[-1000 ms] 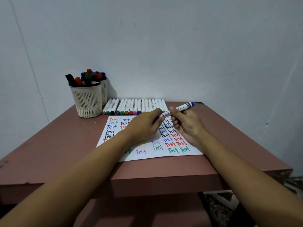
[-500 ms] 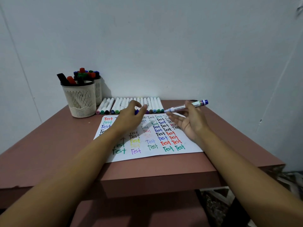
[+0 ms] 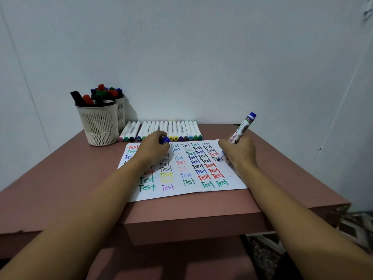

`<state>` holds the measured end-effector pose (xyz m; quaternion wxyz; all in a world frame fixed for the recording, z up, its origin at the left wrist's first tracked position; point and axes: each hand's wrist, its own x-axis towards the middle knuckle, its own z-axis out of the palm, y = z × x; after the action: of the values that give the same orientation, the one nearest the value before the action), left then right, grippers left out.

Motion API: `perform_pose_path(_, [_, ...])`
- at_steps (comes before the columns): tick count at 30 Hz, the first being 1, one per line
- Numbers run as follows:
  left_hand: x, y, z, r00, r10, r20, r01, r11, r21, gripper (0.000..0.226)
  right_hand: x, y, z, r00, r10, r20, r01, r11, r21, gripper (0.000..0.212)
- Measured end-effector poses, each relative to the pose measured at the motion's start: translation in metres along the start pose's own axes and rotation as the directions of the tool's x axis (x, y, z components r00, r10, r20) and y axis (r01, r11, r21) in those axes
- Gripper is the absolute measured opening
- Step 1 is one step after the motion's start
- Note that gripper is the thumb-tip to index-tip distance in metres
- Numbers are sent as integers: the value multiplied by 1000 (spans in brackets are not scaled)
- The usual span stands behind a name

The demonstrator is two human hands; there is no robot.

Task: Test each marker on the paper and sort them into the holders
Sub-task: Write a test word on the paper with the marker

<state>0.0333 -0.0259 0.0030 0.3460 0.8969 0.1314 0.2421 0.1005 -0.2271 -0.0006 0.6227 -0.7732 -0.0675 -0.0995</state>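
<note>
Right hand (image 3: 240,152) grips blue marker (image 3: 242,128), tip on paper (image 3: 193,189); left hand (image 3: 153,147) pinches cap (image 3: 165,140) at the paper's top edge. Risk: palm smears wet ink.

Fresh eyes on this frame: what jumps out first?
The white paper at mid-table, covered in coloured "Test" words, with the right hand putting the tip of an uncapped blue marker to its right side. The left hand grips the blue cap near the paper's top, in front of a row of white markers. Two mesh holders stuffed with markers stand back left.
</note>
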Motion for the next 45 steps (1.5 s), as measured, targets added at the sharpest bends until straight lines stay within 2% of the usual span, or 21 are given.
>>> perform_pose_path(11, [-2, 0, 0, 1000, 2, 8, -2, 1000, -18, 28, -1, -1, -1, 997, -6, 76, 4, 1000, 28, 12])
perform_pose_path(16, [-2, 0, 0, 1000, 5, 10, -5, 1000, -14, 27, 3, 3, 1, 1000, -4, -5, 4, 998, -55, 15])
perform_pose_path(21, [-1, -2, 1, 1000, 3, 17, -2, 1000, -18, 26, 1, 1, -1, 999, 6, 50, -8, 999, 46, 15])
perform_pose_path(28, [-1, -1, 1, 1000, 8, 17, -8, 1000, 5, 27, 0, 0, -1, 997, 12, 70, -9, 999, -40, 24])
perform_pose_path(32, [-1, -2, 0, 1000, 8, 16, -8, 1000, 10, 27, 2, 0, -3, 999, 44, -25, -42, 997, 59, 23])
perform_pose_path(38, [-1, 0, 1, 1000, 10, 18, -10, 1000, 8, 26, -1, 0, -1, 1000, 11, -10, -12, 998, -58, 23])
perform_pose_path(45, [-1, -1, 1, 1000, 10, 19, -10, 1000, 21, 27, -2, -1, -1, 999, 24, 21, -23, 999, -45, 20])
